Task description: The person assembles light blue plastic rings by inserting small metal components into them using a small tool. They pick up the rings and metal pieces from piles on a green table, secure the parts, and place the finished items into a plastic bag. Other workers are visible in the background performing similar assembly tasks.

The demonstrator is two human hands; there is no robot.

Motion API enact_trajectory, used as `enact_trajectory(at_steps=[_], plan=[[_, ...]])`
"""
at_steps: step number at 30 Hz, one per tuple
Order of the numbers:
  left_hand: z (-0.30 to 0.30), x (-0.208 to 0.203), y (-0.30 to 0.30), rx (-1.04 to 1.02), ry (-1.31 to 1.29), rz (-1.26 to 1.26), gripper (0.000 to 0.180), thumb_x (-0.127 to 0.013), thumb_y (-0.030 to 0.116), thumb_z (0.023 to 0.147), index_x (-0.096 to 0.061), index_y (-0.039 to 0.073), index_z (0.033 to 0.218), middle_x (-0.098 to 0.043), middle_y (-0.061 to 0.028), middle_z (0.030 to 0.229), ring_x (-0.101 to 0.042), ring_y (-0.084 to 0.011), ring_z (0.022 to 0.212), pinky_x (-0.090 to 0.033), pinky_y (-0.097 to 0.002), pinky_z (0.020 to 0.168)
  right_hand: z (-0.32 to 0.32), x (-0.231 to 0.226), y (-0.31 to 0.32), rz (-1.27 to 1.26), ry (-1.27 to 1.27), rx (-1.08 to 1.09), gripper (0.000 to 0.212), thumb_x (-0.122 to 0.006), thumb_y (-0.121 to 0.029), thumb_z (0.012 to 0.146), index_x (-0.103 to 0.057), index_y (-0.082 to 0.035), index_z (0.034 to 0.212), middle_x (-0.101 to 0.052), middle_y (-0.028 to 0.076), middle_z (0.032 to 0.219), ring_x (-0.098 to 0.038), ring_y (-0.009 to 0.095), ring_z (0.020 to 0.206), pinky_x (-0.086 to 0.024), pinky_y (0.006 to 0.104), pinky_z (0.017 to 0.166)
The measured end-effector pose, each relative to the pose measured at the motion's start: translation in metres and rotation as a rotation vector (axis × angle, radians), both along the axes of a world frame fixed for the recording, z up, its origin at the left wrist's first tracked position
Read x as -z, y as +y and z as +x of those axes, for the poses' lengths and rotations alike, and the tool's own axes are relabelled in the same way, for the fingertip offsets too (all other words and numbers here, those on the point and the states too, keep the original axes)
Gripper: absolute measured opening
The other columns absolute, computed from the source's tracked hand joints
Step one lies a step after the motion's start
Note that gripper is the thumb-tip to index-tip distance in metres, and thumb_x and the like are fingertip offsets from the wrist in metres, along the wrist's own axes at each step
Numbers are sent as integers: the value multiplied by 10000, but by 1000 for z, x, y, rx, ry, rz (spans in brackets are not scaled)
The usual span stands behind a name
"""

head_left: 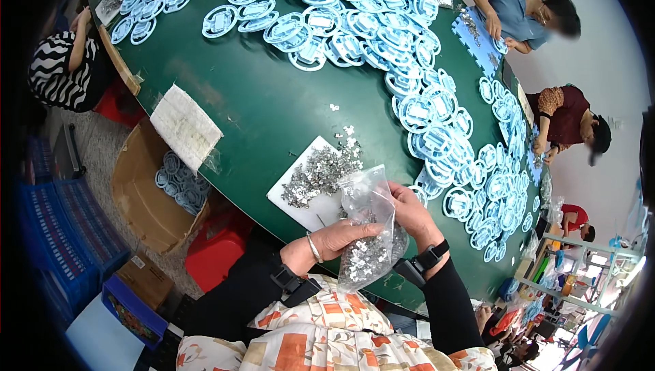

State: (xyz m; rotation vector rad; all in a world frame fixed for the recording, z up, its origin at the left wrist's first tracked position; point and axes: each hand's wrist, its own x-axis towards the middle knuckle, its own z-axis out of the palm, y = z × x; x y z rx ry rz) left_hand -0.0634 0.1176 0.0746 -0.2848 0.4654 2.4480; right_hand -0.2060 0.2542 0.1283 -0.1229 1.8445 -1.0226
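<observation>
Both my hands hold a clear plastic bag (365, 262) partly filled with small silvery metal pieces. My left hand (339, 237) is closed on the bag's left side, the thumb lying across the plastic. At the upper right, my right hand (412, 215) pinches the bag near its top; some of its fingers are hidden behind the plastic. Just beyond the bag, a heap of small metal pieces (317, 174) is spread over a white board (278, 191) on the green table. A few pieces lie loose past the board's far edge.
Light-blue round plastic parts (382, 26) are heaped across the table (273, 101) and down its right side. A white cloth pad (185, 125) sits at the left edge. Below it stand a cardboard box (147, 197) and a red stool (217, 251). Several people work around the table.
</observation>
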Motion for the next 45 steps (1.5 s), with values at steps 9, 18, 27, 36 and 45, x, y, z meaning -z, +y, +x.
enact_trajectory(at_steps=[9,18,27,36,45], plan=[[-8,-14,-6,-53,335,-544,552,-751,272,891,-540,46,1347,-637,-60,1212,-603,-146,1087,-493,-313,950,-3,-29,19,-228,45,120,460,-524,-339,1037,-584,28,1307,-659,65,1209,-607,130,1060,-483,289,940],[-35,-56,2,-75,655,-1201,464,-770,267,800,-654,106,1219,-727,-132,1032,-719,-268,936,-557,-358,818,18,-125,56,-221,452,67,935,-740,-563,830,-391,11,1481,-597,151,1354,-556,262,1252,-424,382,1043],[-54,-47,33,-45,935,-1324,352,-703,300,851,-689,171,1178,-699,-85,1089,-694,-330,913,-570,-426,774,73,-134,61,201,648,75,989,-889,-204,690,-352,18,1491,-597,110,1031,-602,223,858,-531,335,779],[-69,-64,48,-18,1157,-1363,337,-704,192,818,-682,150,1151,-686,-66,1138,-693,-303,926,-576,-405,776,98,-123,76,250,735,336,513,-740,-36,819,-569,-11,1302,-664,62,796,-618,123,672,-508,258,646],[-120,-84,38,-21,1102,-1271,658,-793,225,774,-541,34,1350,-620,-200,1276,-594,-355,1184,-452,-419,1028,88,-184,158,155,797,879,95,-629,-100,965,-623,-6,977,-583,-24,699,-516,39,590,-400,221,525]])
